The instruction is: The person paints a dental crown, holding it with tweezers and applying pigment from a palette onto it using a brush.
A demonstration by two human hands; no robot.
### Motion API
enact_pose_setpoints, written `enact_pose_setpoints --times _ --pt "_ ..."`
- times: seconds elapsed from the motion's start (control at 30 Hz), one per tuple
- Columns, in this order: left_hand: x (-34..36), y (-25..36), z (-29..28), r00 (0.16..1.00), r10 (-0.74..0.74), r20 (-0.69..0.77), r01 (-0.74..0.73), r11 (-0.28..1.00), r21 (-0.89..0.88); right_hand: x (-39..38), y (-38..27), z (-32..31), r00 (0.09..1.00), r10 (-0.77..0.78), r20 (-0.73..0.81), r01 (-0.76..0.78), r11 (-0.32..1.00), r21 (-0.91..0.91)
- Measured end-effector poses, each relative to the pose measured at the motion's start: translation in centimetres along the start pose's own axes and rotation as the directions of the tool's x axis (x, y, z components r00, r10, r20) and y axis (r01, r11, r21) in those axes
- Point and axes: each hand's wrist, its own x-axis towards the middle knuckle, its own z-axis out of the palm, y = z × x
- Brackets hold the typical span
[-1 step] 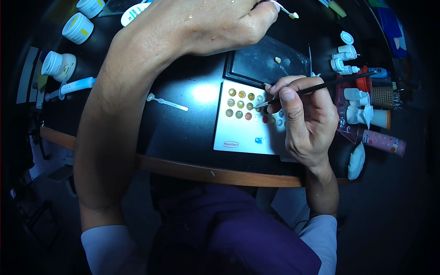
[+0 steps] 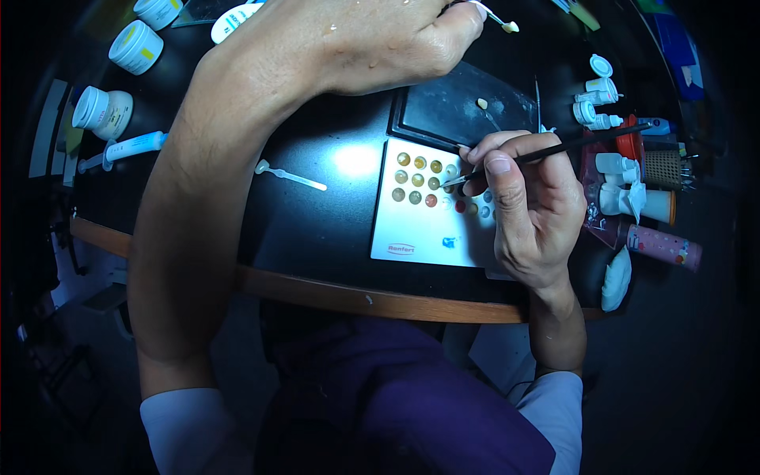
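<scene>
Holding: right hand (image 2: 529, 214) pinches a thin dark brush (image 2: 554, 150) between thumb and fingers, like a pen.
Brush tip: down on the white palette (image 2: 419, 229), among the far rows of small colour wells, yellowish and brown with one red.
Palette place: flat on the black table (image 2: 317, 229), near the wooden front edge, just left of the right hand, which partly covers its right side.
Left hand: left hand (image 2: 372, 39) is raised at the far side, fingers pressed together on a thin holder (image 2: 489, 14) with a small tooth-coloured piece (image 2: 511, 27) at its end.
Dark tray: dark tray (image 2: 459, 111) lies just beyond the palette, with a small pale lump on it.
Left of table: white jars (image 2: 119, 71) with lids stand at the far left; a syringe (image 2: 123, 150) lies near them; a small clear plastic applicator (image 2: 289, 176) lies between forearm and palette.
Right of table: small white bottles (image 2: 613, 138) and caps cluster at the right, well apart from the jars.
</scene>
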Motion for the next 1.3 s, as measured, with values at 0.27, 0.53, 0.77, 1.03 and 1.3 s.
enact_pose_setpoints --times 0.27,0.53,0.77,1.03,1.3 --pt "-0.1 1.4 -0.2 0.995 -0.099 -0.016 0.1 0.993 0.067 0.1 0.2 0.0 1.0 -0.009 0.003 0.009 1.0 0.018" --pt "-0.1 0.6 -0.3 0.999 -0.032 0.04 0.03 0.999 0.039 0.0 -0.3 0.1 0.999 0.048 -0.02 -0.046 0.995 0.091" --pt "-0.3 -0.5 0.4 1.0 0.001 -0.013 -0.001 1.0 0.012 0.0 -0.4 -0.1 0.999 0.048 -0.011 -0.047 0.997 0.066" --pt "0.4 -1.1 0.6 0.993 -0.014 0.114 0.021 0.998 -0.067 0.2 -0.3 0.0 0.998 0.054 -0.017 -0.053 0.997 0.049" --pt "0.6 -1.8 2.4 0.998 0.024 0.049 -0.019 0.994 -0.104 0.0 -0.9 -1.8 0.996 -0.002 -0.093 0.024 0.973 0.231"
